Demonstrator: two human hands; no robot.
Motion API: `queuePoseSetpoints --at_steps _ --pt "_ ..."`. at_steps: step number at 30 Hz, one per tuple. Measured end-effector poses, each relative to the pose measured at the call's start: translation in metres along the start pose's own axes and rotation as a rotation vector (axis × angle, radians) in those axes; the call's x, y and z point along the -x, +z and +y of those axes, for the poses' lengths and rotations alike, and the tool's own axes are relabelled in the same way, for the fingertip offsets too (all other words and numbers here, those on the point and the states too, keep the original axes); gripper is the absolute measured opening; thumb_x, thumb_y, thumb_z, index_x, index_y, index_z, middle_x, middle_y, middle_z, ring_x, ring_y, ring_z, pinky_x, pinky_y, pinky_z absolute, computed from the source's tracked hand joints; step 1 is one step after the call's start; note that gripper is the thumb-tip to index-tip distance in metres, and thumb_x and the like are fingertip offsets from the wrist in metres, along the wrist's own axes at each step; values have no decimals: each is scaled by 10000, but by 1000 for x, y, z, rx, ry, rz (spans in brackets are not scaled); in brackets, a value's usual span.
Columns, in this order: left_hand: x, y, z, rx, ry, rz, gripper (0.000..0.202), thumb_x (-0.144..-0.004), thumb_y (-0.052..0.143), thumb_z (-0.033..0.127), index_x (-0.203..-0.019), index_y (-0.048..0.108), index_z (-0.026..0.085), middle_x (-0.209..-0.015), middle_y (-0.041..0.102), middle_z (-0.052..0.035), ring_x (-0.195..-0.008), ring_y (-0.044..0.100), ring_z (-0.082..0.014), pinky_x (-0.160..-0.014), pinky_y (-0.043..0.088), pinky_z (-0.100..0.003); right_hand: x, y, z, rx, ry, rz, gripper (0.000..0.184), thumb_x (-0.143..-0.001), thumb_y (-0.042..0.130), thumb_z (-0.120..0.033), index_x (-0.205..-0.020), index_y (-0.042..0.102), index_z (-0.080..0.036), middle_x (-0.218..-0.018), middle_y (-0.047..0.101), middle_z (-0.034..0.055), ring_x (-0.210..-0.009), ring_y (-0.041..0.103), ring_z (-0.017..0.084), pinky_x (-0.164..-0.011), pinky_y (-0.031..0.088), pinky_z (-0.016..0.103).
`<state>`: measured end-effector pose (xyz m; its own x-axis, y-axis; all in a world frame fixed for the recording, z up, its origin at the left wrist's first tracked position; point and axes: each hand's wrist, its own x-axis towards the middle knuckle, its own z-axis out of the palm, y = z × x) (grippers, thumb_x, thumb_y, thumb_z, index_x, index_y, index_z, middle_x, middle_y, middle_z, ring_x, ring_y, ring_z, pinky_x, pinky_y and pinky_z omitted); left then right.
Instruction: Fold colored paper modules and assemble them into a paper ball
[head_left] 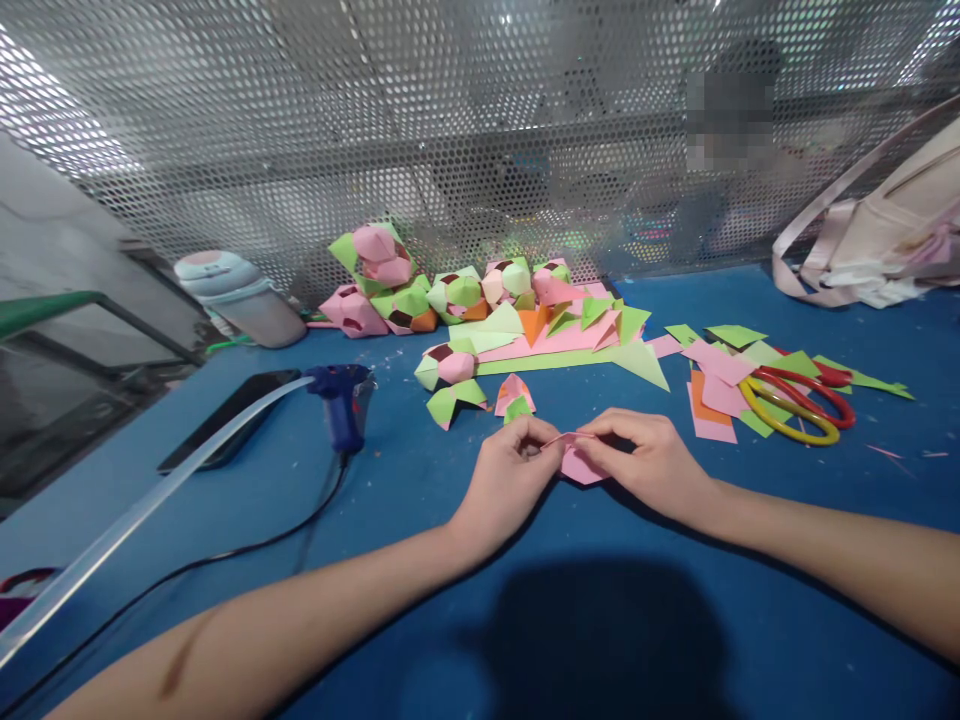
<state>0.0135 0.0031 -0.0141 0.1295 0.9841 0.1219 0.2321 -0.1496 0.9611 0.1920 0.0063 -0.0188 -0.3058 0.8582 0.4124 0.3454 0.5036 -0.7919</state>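
Between my two hands is a small piece of pink paper (584, 468), creased along its upper edge. My left hand (517, 470) pinches its left end between thumb and fingers. The right end is gripped by my right hand (652, 462) in the same kind of pinch. Part of the paper is hidden behind the fingertips. Just beyond my hands lie a small folded pink, orange and green paper piece (515, 396) and a folded green piece (455, 402).
Folded paper balls (401, 290) and loose paper shapes stand along the perforated metal panel (450, 120). Scissors (795, 405) lie among paper scraps at right. At left are a blue glue gun (343, 405) with its stick and cord, a dark phone-like slab (225, 420) and a bottle (240, 295).
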Motion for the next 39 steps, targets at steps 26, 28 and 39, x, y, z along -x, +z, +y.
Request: queuePoseSetpoints --at_steps 26,28,39 --pt "-3 8 1 346 -205 4 135 -690 607 115 -759 505 172 -632 600 57 -570 618 -109 -584 463 -220 1 1 -1 -49 37 38 197 -874 554 -245 -1063 549 -189 -882 581 13 -758 561 122 -689 478 252" --pt "-2 8 2 336 -197 27 132 -688 618 115 -747 512 168 -633 583 66 -563 591 -84 -558 436 -189 0 1 -2 -42 70 32 188 -848 593 -254 -1014 542 -184 -814 570 -4 -714 549 118 -668 472 250" --pt "1 11 8 339 -204 -93 117 -767 609 185 -731 498 171 -571 651 16 -569 629 -133 -570 455 -223 1 7 4 122 -192 77 108 -858 509 -85 -813 515 -184 -802 528 10 -739 513 124 -682 419 268"
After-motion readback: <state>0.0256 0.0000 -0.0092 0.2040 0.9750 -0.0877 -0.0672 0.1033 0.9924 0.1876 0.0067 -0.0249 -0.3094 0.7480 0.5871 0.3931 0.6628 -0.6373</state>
